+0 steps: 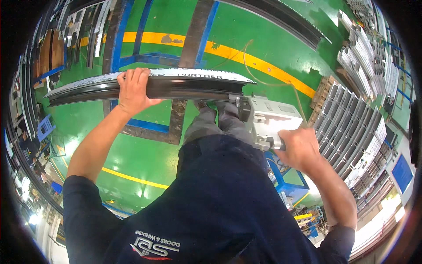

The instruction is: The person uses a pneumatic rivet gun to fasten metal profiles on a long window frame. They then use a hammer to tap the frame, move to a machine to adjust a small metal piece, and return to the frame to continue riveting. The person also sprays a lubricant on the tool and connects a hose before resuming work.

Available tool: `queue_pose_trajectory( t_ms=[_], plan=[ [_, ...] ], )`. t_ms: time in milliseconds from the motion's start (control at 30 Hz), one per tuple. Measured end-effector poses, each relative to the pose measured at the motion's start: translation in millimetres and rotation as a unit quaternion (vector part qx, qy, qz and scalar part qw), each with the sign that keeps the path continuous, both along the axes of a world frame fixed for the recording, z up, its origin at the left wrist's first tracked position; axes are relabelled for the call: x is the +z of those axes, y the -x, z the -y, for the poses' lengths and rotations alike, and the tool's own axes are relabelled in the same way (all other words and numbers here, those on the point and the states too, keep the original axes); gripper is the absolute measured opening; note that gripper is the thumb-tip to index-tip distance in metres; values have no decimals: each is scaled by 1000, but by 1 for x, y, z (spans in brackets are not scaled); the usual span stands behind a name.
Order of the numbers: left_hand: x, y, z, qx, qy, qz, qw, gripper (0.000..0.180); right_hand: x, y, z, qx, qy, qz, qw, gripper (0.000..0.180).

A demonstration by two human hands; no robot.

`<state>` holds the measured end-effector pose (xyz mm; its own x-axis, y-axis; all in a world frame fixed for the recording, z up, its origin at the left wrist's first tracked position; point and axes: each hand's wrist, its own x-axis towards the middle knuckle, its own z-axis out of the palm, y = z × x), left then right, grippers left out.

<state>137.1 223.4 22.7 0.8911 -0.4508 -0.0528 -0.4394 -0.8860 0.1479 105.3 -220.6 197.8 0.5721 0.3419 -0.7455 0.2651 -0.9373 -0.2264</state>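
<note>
two hands are sharing this job. the left hand (132, 90) is wrapping over the top of a long dark frame bar (176, 86), fingers curled down its far side and closed on it, holding the bar level in front of the body, above the green floor (246, 33). the right hand (299, 149) is closing around the grip of a grey power tool (270, 119), whose nose is pressing against the right end of the bar. a thin cord (263, 81) is looping away from the tool across the floor toward the yellow line (228, 53).

to do this step well, i judge that the left hand should be keeping the bar from twisting or dipping, since the tool is pushing in from the end and the bar is long enough to swing. the tool's nose is looking square to the bar's end; keeping it in line with the bar's length is probably mattering most. the cord is lying clear of the feet for now, and is worth watching.

stacks of grey bars (351, 114) are sitting on racks to the right, well apart from the work.
</note>
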Motion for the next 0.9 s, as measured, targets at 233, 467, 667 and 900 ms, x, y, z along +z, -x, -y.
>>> queue_pose_trajectory(
  t_ms=[233, 467, 667, 900],
  plan=[
    [-1, 1, -1, 1, 1, 8, 1000, 97, -4, -2, 2, 1, -30, 6, 1000, 29],
    [0, 5, 1, 12, -3, 1, 1000, 95, -12, 6, 12, 6, -70, 50, 996, 29],
    [16, 7, 5, -29, 17, -48, 998, 99, 11, 28, 19, -34, -72, 87, 993, 28],
    [3, 4, -31, -41, 15, 33, 999, 99, -21, 83, 58, -25, -34, 141, 989, 26]
  ],
)
